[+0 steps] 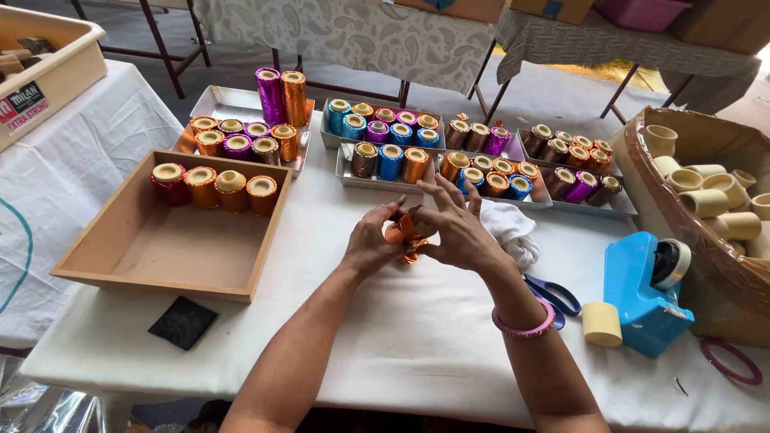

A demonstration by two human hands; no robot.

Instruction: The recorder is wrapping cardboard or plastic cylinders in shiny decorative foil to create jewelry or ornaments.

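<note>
Fingers (399, 210) of both hands are closed round one small orange foil-wrapped roll (409, 232), held just above the white tablecloth (401, 337) near table centre. Left hand (370, 243) pinches it from the left w/ thumb and fingertips; right hand (459, 228) cups it from the right, a couple of fingers lifted off — foil crumples out below the roll. Pink bangle (525, 327) sits on the right wrist.

Just right of the hands lies a white cloth (513, 232), then blue-handled scissors (557, 297), a bare cream roll (601, 324) and a blue tape dispenser (646, 293) touching it. Pink ring (730, 361) lies near the table's right edge.

Behind the hands — shallow metal trays (353, 178) packed w/ upright foil rolls in blue, orange, purple, pink, brown. To the left, a wooden tray (96, 240) holds four wrapped rolls (215, 188) along its far wall, rest of it bare. Small black square (183, 322) lies in front of that tray. Far right, a cardboard box (642, 152) full of unwrapped cream rolls (710, 196). Beige plastic bin (56, 76) at far left, on another table.
</note>
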